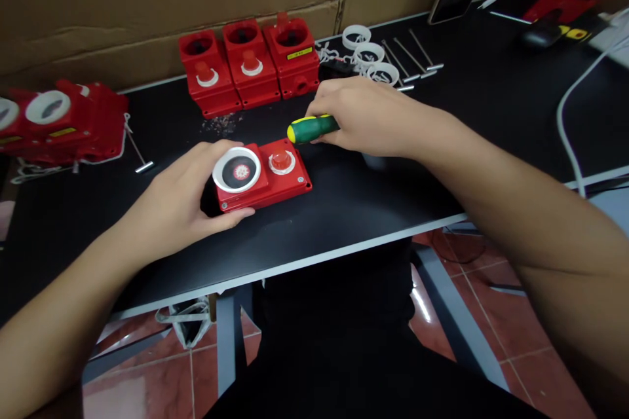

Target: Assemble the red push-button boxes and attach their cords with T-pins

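One red box, one green-handled tool, three boxes behind

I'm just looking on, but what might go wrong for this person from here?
The left hand grips only one end of the red box, so the box might twist if its free end is pushed.

The right hand, holding a green-and-yellow handle, appears close to the white rings; a bump could scatter the small pieces inside them.

Dark crumbs lie behind the box and might get under it if it slides back.
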Available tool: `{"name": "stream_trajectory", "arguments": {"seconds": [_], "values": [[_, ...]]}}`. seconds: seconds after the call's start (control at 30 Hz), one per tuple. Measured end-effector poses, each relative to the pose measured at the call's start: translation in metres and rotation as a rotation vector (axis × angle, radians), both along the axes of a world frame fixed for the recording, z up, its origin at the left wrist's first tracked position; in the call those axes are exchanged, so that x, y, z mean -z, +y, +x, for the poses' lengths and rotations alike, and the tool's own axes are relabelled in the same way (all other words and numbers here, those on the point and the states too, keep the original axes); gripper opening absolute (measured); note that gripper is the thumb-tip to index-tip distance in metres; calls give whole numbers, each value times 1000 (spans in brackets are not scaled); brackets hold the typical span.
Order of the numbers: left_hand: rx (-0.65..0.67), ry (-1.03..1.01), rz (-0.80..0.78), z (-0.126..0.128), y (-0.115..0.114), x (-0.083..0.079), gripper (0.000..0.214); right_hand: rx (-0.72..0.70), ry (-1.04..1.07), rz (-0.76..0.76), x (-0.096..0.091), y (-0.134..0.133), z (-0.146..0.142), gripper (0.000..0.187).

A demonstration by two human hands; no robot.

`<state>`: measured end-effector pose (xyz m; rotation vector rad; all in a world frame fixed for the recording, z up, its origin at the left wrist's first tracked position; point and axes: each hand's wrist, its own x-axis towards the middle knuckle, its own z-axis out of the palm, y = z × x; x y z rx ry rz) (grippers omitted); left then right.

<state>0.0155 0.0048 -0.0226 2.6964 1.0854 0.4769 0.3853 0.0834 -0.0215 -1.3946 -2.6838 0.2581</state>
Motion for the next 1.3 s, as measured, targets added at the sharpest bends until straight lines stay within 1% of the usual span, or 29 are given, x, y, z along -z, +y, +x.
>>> {"name": "stream_trajectory", "arguments": {"seconds": [0.13,0.2,0.23,0.3,0.37,0.43,0.47,0.67,0.83,0.93,1.03,1.1,1.17,1.27,1.3], "values": [[0,10,2,-1,0,1,82,-10,-39,36,6,4,-3,24],[0,13,3,-1,0,1,83,-12,-12,64,12,8,-1,27],[-1,16,1,0,0,1,82,-10,32,78,15,9,0,29],[3,15,-6,0,0,-1,80,10,184,98,21,13,2,31],[4,9,-7,-1,-1,-2,79,41,356,86,26,16,4,33],[5,3,-12,-1,-1,-2,78,63,446,68,30,20,5,33],[4,1,-14,-2,-1,-2,78,66,447,63,32,22,6,31],[5,15,-11,-1,0,-2,77,68,286,23,40,32,9,19],[17,3,-6,0,0,-2,76,87,227,72,42,35,7,21],[9,6,-17,-1,0,-2,77,81,280,62,44,35,7,21],[-2,7,-26,-1,0,-1,77,52,284,74,39,32,7,15],[-5,8,-30,0,-1,-1,76,52,274,88,29,25,4,16],[2,10,-27,0,-1,-1,74,61,322,72,16,16,0,20],[13,12,-2,-1,-1,-1,74,47,512,-58,-2,1,-7,12],[12,14,1,-1,-1,-1,75,26,590,-133,-4,-3,-9,15]]}}
